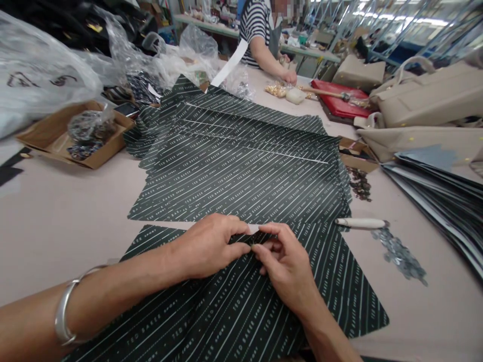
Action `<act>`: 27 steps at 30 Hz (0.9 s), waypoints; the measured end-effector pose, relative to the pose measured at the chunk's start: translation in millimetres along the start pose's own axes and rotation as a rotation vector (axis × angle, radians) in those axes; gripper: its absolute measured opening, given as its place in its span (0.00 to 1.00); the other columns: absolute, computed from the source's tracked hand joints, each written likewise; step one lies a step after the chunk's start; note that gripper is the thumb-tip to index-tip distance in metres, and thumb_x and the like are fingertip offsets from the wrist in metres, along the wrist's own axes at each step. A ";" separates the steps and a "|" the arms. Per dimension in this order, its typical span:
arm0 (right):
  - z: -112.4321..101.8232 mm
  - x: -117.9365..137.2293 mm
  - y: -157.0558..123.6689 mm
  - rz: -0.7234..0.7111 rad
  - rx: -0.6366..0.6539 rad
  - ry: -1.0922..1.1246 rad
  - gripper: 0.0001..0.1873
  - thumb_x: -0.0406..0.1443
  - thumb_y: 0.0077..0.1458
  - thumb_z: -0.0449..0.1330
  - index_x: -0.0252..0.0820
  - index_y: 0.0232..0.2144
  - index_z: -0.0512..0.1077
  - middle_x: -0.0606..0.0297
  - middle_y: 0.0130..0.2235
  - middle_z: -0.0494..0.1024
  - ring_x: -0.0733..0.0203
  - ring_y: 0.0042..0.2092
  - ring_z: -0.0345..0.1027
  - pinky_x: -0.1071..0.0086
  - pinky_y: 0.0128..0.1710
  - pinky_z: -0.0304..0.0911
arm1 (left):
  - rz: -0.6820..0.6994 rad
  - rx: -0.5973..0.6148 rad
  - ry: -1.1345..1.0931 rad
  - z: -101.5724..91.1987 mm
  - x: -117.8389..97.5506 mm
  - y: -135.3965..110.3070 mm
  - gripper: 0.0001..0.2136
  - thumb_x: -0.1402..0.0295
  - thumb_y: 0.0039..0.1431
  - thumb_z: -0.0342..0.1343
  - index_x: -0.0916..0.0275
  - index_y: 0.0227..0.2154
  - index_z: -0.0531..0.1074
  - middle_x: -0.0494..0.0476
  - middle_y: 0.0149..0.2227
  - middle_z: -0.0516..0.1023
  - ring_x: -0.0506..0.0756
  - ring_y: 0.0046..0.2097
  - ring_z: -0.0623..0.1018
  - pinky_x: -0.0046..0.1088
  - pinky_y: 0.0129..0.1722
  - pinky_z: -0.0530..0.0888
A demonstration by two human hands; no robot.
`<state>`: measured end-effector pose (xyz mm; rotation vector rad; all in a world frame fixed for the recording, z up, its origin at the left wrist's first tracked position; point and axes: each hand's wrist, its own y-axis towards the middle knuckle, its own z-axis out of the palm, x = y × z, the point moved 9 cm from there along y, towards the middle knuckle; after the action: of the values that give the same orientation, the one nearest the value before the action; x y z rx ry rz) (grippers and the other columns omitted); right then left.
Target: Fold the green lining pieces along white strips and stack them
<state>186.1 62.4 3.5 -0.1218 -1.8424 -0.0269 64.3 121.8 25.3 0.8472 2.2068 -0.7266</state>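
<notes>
A dark green fabric panel [241, 306] with white diagonal lines and lettering lies in front of me. My left hand [207, 246] and my right hand [283, 261] meet at its upper edge, thumbs and forefingers pinching the fabric. Between the fingertips shows a small white patch [253, 229]. Below the patch, a tiny brass-coloured spot appears at the fingertips, too small to make out. Just beyond the hands lies a stack of matching printed fabric pieces [234, 176]. A white-handled tool [360, 223] and a pile of thin metal washers [402, 256] are to the right.
On the left stands a cardboard tray [85, 156] with bagged small parts, beside plastic bags [45, 70]. Beige bags [430, 95] and stacked dark sheets [441, 201] line the right. Small brown metal parts [360, 183] lie near them. Across the table, a person in a striped shirt [256, 25] works.
</notes>
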 end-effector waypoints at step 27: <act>-26.9 63.2 -50.2 -0.625 -0.270 -0.794 0.10 0.29 0.68 0.50 0.39 0.39 0.72 0.59 0.34 0.79 0.63 0.32 0.73 0.71 0.31 0.67 | 0.759 -0.556 0.703 15.4 -91.8 -37.3 0.10 0.79 0.68 0.46 0.64 0.38 0.71 0.49 0.26 0.66 0.53 0.31 0.67 0.34 0.40 0.69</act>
<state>190.2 14.7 73.9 0.3047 -2.5918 -0.7576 95.7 54.3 92.3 1.6328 2.1716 0.6070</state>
